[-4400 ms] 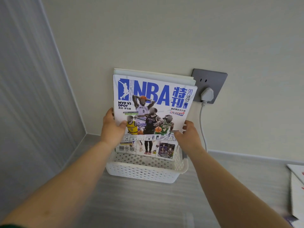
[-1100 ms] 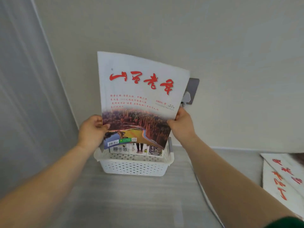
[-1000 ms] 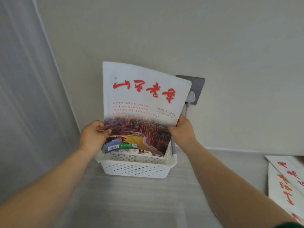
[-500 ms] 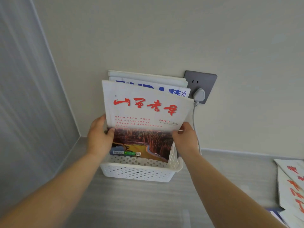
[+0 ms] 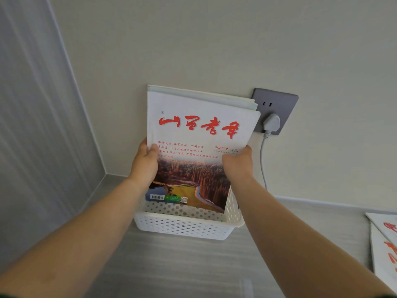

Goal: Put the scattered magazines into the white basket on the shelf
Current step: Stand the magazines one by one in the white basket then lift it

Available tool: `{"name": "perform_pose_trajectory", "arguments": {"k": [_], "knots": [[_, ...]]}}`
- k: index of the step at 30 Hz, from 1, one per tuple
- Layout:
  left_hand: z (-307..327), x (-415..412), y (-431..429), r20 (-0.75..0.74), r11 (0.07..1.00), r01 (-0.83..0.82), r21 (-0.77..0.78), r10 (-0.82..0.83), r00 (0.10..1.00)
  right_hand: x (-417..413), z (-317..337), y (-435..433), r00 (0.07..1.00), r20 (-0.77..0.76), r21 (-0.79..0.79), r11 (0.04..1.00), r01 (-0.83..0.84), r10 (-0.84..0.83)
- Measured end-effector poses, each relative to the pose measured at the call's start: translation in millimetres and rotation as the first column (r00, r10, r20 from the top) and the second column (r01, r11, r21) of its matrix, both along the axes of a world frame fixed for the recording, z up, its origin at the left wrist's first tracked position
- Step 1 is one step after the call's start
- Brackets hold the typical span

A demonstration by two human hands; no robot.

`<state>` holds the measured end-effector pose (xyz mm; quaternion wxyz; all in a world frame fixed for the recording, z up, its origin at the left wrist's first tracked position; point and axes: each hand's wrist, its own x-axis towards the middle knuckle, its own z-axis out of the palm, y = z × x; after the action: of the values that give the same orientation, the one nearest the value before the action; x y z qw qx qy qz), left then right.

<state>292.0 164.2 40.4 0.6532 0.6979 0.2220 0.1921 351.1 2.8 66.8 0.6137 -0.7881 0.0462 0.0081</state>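
So the red-title magazine (image 5: 199, 147) is basically in now. A second ago the person had it up in the air above the white basket (image 5: 180, 227), high enough to hide most of the wall socket (image 5: 277, 104), and half a second ago it was only partway down, with the blue basketball cover still peeking out behind it. Now its bottom edge has dropped inside the basket, behind the front wall, and it stands upright against the other magazines (image 5: 202, 95) already leaning on the wall there, covering that blue one completely. Both hands are still on it: the left hand (image 5: 146, 162) has its grip closed on the left edge with the thumb across the cover, and the right hand (image 5: 236, 166) is clamped on the right edge the same way. The plug (image 5: 271, 123) and its cable (image 5: 263, 160) are just beside the right hand but not touching, as far as I can see. I'd say this one only needs letting go, maybe with a little nudge to square it up. It's not finished overall though, since there are still loose magazines (image 5: 384, 239) lying flat on the shelf (image 5: 193, 265) off to the right, well apart from the basket.
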Motion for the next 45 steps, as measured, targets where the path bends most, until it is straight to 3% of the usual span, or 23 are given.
{"name": "perform_pose_trajectory", "arguments": {"k": [4,7,12,16,21,24,27,31,37,45], "knots": [[-0.9,2.7,1.5,0.022,0.987,-0.059,-0.148,0.063,0.998,8.7,9.9,8.2,1.000,0.010,-0.132,0.991,0.005,-0.004],[-0.6,4.0,3.6,0.011,0.983,-0.068,-0.173,0.070,0.997,8.0,11.1,7.2,0.998,0.052,-0.206,0.978,-0.035,0.046],[-1.3,4.2,5.4,-0.032,1.000,0.014,-0.004,-0.014,0.999,2.7,1.5,-6.0,0.995,0.022,-0.242,0.966,-0.085,0.093],[-1.3,0.6,8.0,-0.091,0.999,0.036,0.013,-0.034,0.995,-3.9,4.1,-13.0,0.992,0.019,-0.302,0.947,-0.110,0.121],[2.7,-17.4,-2.6,-0.065,0.980,-0.110,0.163,0.122,0.990,-31.3,8.0,-42.7,0.993,0.025,-0.361,0.927,-0.099,0.115],[11.8,-45.2,-21.3,0.029,0.937,-0.154,0.314,0.152,0.988,-60.7,2.4,-76.0,0.991,0.076,-0.400,0.914,-0.068,0.107],[14.2,-88.3,-53.6,0.025,0.903,0.043,0.427,-0.059,0.998,-90.1,-7.1,-116.1,0.996,0.063,-0.412,0.910,-0.038,0.070],[4.7,-138.5,-108.0,-0.100,0.853,0.308,0.421,-0.294,0.951,-125.0,-24.8,-181.1,1.000,0.022,-0.460,0.888,-0.002,0.013],[-21.3,-166.0,-199.2,-0.249,0.799,0.490,0.350,-0.425,0.870,-167.1,-70.8,-300.8,0.985,-0.070,-0.627,0.775,0.080,-0.159],[-52.4,-152.4,-335.4,-0.357,0.694,0.669,0.266,-0.573,0.737,-190.0,-104.4,-460.2,0.917,0.057,-0.751,0.589,0.299,-0.394]]}}
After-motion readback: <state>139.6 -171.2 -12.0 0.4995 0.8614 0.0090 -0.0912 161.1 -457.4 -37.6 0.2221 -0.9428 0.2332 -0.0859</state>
